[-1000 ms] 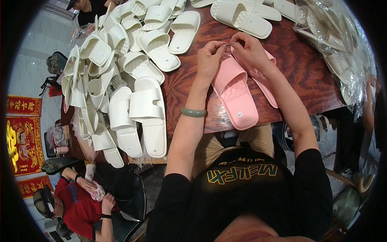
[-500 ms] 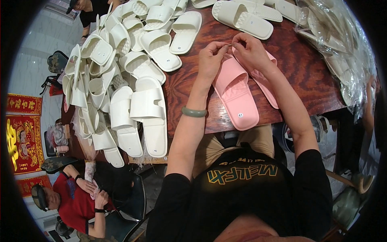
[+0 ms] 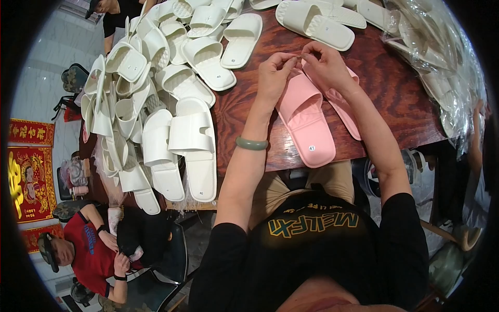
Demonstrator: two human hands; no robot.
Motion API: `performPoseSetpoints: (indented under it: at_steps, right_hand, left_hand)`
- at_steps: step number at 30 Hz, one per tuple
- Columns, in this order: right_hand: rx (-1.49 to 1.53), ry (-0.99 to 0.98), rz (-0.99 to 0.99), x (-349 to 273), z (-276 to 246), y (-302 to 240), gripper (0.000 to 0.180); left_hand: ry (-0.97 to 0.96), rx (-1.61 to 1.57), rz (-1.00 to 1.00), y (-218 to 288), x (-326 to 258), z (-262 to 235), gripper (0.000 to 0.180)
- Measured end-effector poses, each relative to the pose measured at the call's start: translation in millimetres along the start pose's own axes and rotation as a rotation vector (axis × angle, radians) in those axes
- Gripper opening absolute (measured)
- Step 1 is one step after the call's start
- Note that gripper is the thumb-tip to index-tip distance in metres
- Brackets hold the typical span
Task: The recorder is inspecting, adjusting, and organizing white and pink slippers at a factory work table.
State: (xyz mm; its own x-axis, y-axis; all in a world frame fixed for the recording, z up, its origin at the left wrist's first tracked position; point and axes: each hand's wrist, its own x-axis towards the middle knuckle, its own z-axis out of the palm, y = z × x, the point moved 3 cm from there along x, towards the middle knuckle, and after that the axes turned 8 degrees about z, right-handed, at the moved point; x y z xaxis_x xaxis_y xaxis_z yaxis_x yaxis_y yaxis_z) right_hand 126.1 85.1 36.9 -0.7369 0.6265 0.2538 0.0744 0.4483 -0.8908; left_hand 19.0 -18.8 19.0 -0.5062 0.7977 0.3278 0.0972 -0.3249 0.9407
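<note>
A dark wooden table point(image 3: 395, 93) fills the scene. A big heap of white slippers point(image 3: 156, 104) covers its left side, and clear plastic bags point(image 3: 442, 57) lie bunched along its right edge. Near the front edge, before a seated person, lies a pair of pink slippers point(image 3: 306, 119), side by side and overlapping. At the slippers' far end, the left hand point(image 3: 274, 75) and right hand point(image 3: 325, 63) meet, fingertips pinched together on something too small to make out. A green bangle point(image 3: 251, 143) circles the left wrist.
</note>
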Motion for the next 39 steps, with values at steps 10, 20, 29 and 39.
performPoseSetpoints:
  at_steps: [10, 20, 29, 39]
  right_hand:
    - [-0.04, 0.017, 0.071, 2.0, 0.0, 1.5, 0.015]
    - [0.003, 0.009, 0.042, 2.6, 0.0, 5.8, 0.016]
    - [0.068, -0.091, 0.037, -1.3, 3.1, -1.5, 0.011]
    - [0.06, -0.069, 0.113, 1.3, -2.2, -3.3, 0.013]
  left_hand:
    - [0.023, -0.034, 0.009, -4.8, 0.4, -3.5, 0.014]
    - [0.034, -0.021, -0.003, 2.7, -1.0, 0.2, 0.013]
    - [0.025, -0.04, -0.024, -1.5, -0.6, -0.2, 0.013]
    - [0.001, -0.053, -0.034, 1.4, -0.2, 0.6, 0.013]
